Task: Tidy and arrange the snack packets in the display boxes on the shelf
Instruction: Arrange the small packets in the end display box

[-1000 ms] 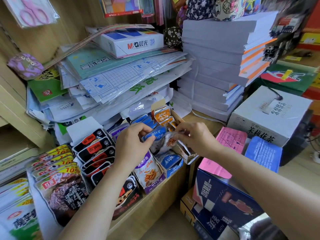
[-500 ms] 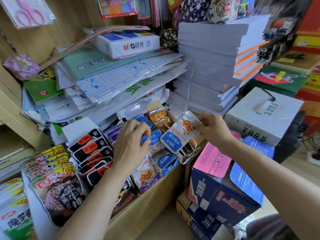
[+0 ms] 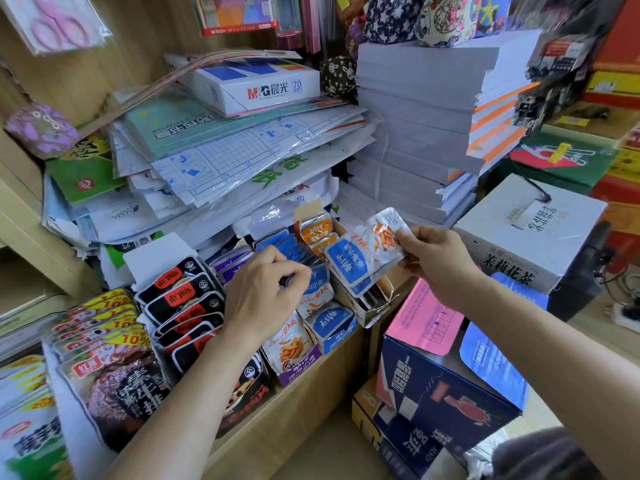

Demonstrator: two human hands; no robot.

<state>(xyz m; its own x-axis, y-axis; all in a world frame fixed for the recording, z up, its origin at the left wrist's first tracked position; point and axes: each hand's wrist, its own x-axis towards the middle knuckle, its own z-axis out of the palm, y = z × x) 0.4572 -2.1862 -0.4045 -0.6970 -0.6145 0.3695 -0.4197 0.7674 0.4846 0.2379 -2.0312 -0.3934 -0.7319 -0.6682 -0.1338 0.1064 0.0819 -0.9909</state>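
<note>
While the left hand pinches half-hidden blue packets, the right hand grips a blue-and-white packet.

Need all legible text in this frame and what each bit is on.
"M&G 晨光" and "70": white and blue paper box on the stationery pile.
"茉莉花茶": white carton at right.
"10%": yellow and red packets at left.
"10" and "15": ruled plastic sheet.
Packets in the right hand: print upside down, unreadable.

- Wooden shelf: light wood, front edge visible.
- Display boxes of snack packets: side by side along the front.
- Stationery pile and paper stack: behind.
</note>
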